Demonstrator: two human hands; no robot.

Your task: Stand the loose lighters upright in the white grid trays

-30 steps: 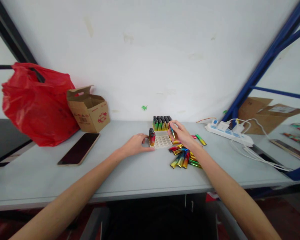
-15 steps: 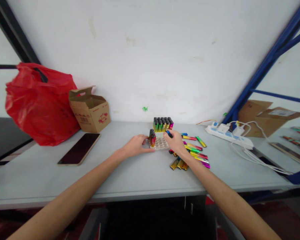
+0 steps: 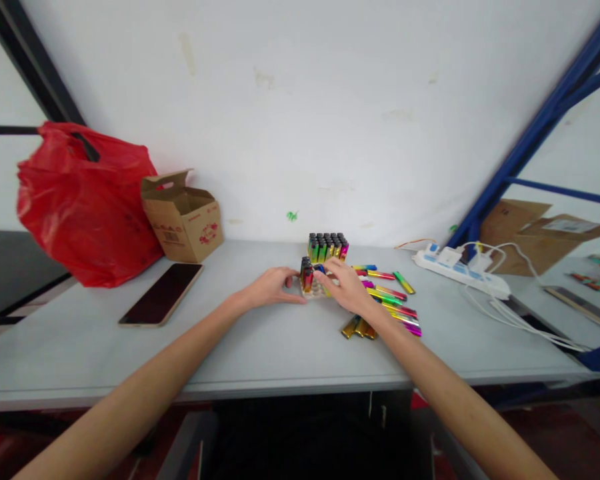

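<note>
A pale tray with round holes [image 3: 314, 293] lies on the table, with several upright lighters [image 3: 307, 275] along its left side. My left hand [image 3: 273, 288] rests at the tray's left edge, thumb and fingers spread around that corner. Over the tray, my right hand [image 3: 344, 285] pinches a blue lighter [image 3: 319, 269] beside the standing ones and hides part of the holes. Behind the tray stands a block of upright lighters [image 3: 328, 247] with black tops. Loose shiny lighters [image 3: 393, 303] lie in a pile right of my right hand.
On the left are a phone [image 3: 163, 295], an open cardboard box [image 3: 184, 223] and a red plastic bag [image 3: 90, 207]. A white power strip [image 3: 460, 272] with cables lies to the right, near a blue metal frame [image 3: 520, 147] and brown packaging [image 3: 523, 233].
My right hand has moved left over the tray with the blue lighter, bringing it next to the standing lighters. My left hand remains at the tray's left edge.
</note>
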